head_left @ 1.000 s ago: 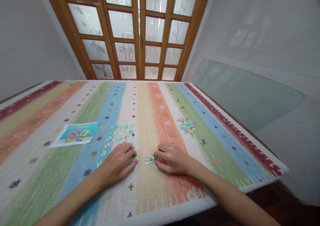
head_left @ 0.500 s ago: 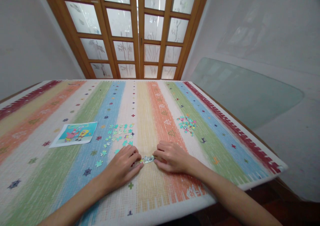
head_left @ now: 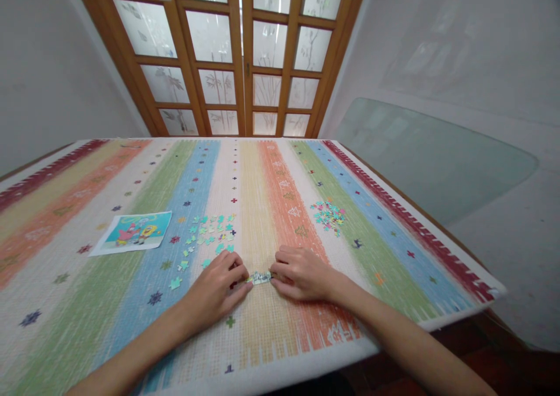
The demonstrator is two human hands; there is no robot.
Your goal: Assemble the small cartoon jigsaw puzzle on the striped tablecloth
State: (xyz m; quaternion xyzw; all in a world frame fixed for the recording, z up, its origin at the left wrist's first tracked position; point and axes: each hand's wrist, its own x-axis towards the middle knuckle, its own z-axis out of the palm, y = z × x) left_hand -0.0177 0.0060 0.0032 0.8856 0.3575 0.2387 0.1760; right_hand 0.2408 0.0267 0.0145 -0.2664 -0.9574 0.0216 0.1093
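A short strip of joined jigsaw puzzle pieces (head_left: pixel 261 277) lies on the yellow stripe of the cloth near the front edge. My left hand (head_left: pixel 224 282) is closed on its left end, fingers bent and thumb low. At the right end, my right hand (head_left: pixel 297 273) grips it with curled fingers. Both hands hide the ends of the strip. Beyond my left hand, loose puzzle pieces (head_left: pixel 212 228), mostly turquoise, are spread out in rough rows. One turquoise piece (head_left: pixel 175 283) lies apart, left of that hand.
A printed cartoon picture (head_left: pixel 133 232) lies at the left on the striped tablecloth (head_left: pixel 254 192). Right of centre sits a heap of mixed puzzle pieces (head_left: pixel 329 216). Behind the table are wooden doors with glass panes (head_left: pixel 214 37), and a greenish glass panel (head_left: pixel 429 157) is at the right.
Both hands stay on the strip in almost the same pose. The whole view has shifted slightly; no piece has visibly been moved.
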